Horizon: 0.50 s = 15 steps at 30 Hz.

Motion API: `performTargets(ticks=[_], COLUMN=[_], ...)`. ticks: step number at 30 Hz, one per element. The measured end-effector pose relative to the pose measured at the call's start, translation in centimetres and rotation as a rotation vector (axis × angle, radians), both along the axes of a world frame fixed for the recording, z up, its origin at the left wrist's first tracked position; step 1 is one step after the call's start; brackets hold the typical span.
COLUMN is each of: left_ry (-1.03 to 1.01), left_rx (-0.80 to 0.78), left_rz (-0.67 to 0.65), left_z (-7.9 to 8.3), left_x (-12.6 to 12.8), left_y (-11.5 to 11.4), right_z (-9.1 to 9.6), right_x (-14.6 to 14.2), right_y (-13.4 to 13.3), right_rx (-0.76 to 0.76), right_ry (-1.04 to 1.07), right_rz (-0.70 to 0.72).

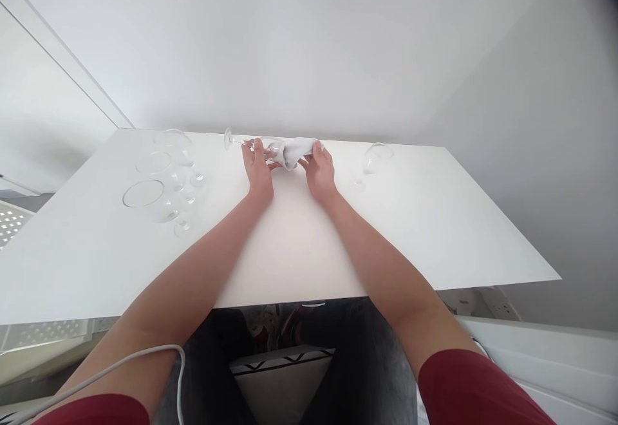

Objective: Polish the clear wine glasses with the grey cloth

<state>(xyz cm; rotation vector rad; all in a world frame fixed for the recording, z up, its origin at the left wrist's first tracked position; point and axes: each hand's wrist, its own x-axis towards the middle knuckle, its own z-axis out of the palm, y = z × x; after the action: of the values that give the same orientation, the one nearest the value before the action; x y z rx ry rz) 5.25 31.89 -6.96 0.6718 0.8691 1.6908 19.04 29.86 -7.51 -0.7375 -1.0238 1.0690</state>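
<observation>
L hand grips glass, R hand cloth, nr far tbl edge, room nearside.

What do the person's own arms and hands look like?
The left hand and right hand are bare, with nothing worn that shows. The forearms are uncovered; plain dark red sleeves show further up. A white cable passes in front of the left arm.

left fingers partly hide held glass; sleeves cut off.

Left hand holds stemmed glass sideways; right hand holds white cloth at its mouth
</observation>
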Motion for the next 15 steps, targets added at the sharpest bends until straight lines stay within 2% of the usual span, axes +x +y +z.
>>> performTargets(ticks=[7, 12, 15], left_ry=[-0.032, -0.046, -0.076], left_rx=[0.025, -0.006, -0.072], left_rz=[0.073, -0.096, -0.127], left_z=[0.4, 0.3, 0.0], left_x=[0.1, 0.4, 0.3], left_y=[-0.3, -0.4, -0.1], right_z=[-0.1, 0.6, 1.0], right_x=[0.2, -0.3, -0.5], right_y=[0.3, -0.2, -1.0], right_rx=[0.001, -0.077, -0.05], right_ry=[0.038, -0.035, -0.117], right_rz=[0.022, 0.082, 0.181])
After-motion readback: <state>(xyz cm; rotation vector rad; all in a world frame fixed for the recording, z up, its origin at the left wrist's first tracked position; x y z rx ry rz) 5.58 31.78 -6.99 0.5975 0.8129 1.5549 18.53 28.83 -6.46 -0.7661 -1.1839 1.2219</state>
